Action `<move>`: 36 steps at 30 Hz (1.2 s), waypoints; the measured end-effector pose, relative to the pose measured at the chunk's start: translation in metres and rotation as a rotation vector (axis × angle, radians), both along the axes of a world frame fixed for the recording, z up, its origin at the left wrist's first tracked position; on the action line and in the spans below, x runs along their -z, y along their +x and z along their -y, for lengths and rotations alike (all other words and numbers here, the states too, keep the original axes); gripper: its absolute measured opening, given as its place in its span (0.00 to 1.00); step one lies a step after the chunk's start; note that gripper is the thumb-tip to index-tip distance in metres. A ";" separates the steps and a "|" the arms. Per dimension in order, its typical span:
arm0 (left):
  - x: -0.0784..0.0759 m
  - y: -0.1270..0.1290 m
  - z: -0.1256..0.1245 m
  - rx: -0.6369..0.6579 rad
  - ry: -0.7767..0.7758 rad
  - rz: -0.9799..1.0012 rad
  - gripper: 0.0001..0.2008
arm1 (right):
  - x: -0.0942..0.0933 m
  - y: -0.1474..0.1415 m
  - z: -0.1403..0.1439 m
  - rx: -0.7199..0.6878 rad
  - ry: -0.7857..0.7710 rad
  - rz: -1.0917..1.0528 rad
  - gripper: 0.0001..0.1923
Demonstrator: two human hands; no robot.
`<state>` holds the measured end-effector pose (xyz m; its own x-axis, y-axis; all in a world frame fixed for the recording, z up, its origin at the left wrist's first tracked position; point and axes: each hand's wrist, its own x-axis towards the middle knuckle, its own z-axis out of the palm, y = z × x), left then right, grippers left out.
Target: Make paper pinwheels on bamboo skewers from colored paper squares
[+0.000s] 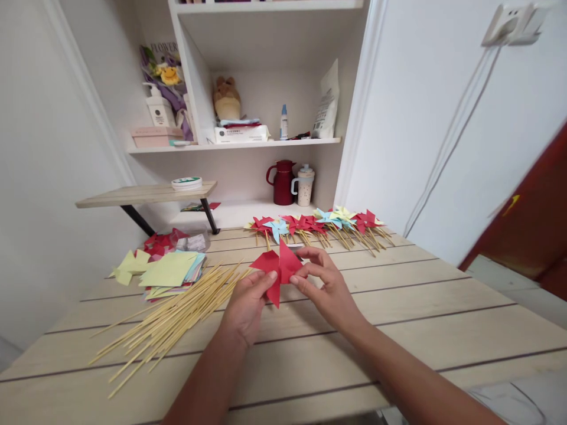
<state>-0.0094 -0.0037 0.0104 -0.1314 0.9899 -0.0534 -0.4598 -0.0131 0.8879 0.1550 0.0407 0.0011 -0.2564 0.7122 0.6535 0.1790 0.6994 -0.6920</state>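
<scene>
- We reach both bare forearms in from the near edge of the worktop (pixel 398 307), a pale wood-grain surface of long planks with dark seams between them.
- Our left hand (pixel 246 304) is palm down with the fingers curled; its thumb and fingertips pinch the lower left part of a red paper pinwheel (pixel 278 268).
- Our right hand (pixel 325 283) comes in from the right with a bent wrist; its thumb and forefinger are closed on the pinwheel's right side, the other fingers loosely curled above.
- The pinwheel is flat matte paper folded into sharp triangular points, held just above the middle of the worktop, between the two hands.
- To the left of our left hand lies a loose fan of thin bamboo skewers (pixel 177 319), pale and straight, spreading toward the near left corner.
- Beyond the skewers, toward the left edge, sits a stack of paper squares (pixel 170 271), yellow on top with blue and red below.
- Along the far edge lies a row of finished pinwheels (pixel 319 225), red, blue and yellow, on skewer stems.
- On the shelf behind stand a glossy red jug (pixel 282 183) and a speckled cup (pixel 305 186).
</scene>
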 end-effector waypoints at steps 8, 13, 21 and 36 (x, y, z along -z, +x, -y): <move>0.004 0.000 -0.001 0.027 0.019 -0.018 0.13 | 0.000 -0.002 0.001 0.009 0.122 -0.016 0.05; 0.005 -0.001 -0.002 0.028 0.005 -0.010 0.13 | 0.000 -0.001 0.002 -0.031 0.148 0.008 0.04; 0.005 -0.003 -0.002 0.008 -0.062 0.051 0.14 | 0.000 -0.001 -0.001 -0.015 0.098 -0.016 0.06; 0.003 0.001 0.000 0.036 -0.015 0.001 0.12 | 0.000 0.001 -0.001 0.020 0.081 0.023 0.06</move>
